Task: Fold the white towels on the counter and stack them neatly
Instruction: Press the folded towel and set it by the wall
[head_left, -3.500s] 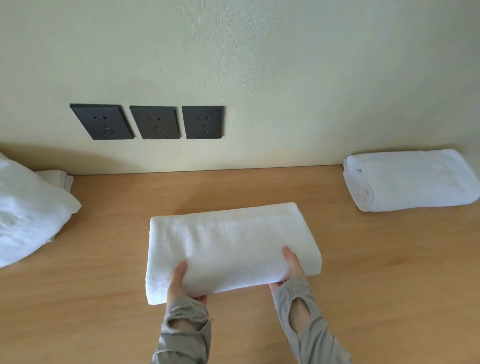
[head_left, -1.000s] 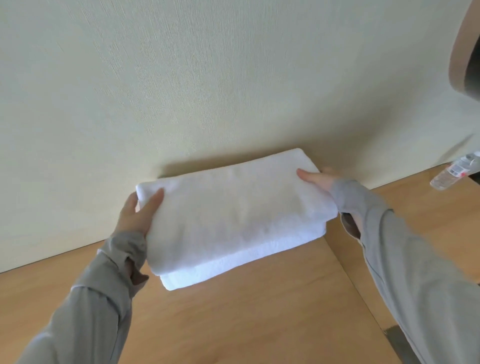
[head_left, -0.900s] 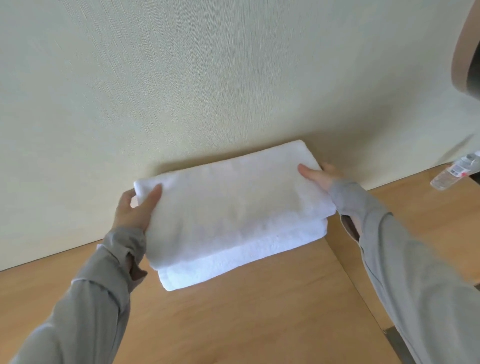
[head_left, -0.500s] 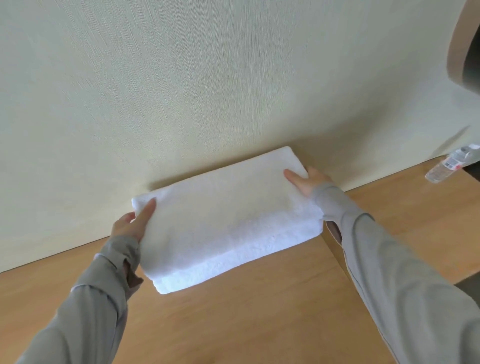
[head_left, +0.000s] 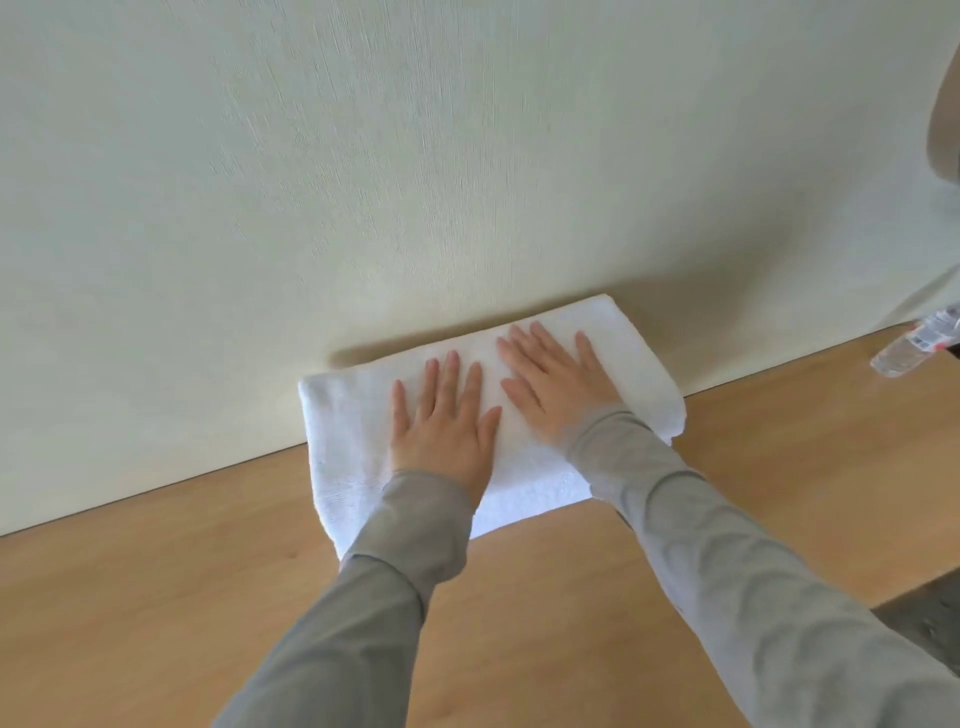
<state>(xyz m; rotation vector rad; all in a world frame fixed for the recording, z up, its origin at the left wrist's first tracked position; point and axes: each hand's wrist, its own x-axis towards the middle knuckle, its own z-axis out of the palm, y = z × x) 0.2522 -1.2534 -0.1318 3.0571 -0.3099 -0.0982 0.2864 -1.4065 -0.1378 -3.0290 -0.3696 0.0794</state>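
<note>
Head view: one stack of folded white towels (head_left: 345, 457) sits on the worktop (head_left: 156, 597) against the wall (head_left: 363, 182). Two hands, left hand (head_left: 441, 431) and right hand (head_left: 558, 387), press flat on top, each grip apart, fingers straight. One plastic bottle (head_left: 909, 349) lies far right.

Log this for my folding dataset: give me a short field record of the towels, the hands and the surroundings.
towels: folded white terry towel stack, on light wooden counter, back edge at pale textured wall
left hand: flat, fingers straight, pressing stack top
right hand: flat, pressing beside it
other: clear plastic bottle, far right edge of view
task state: stacked, hands pressing down
</note>
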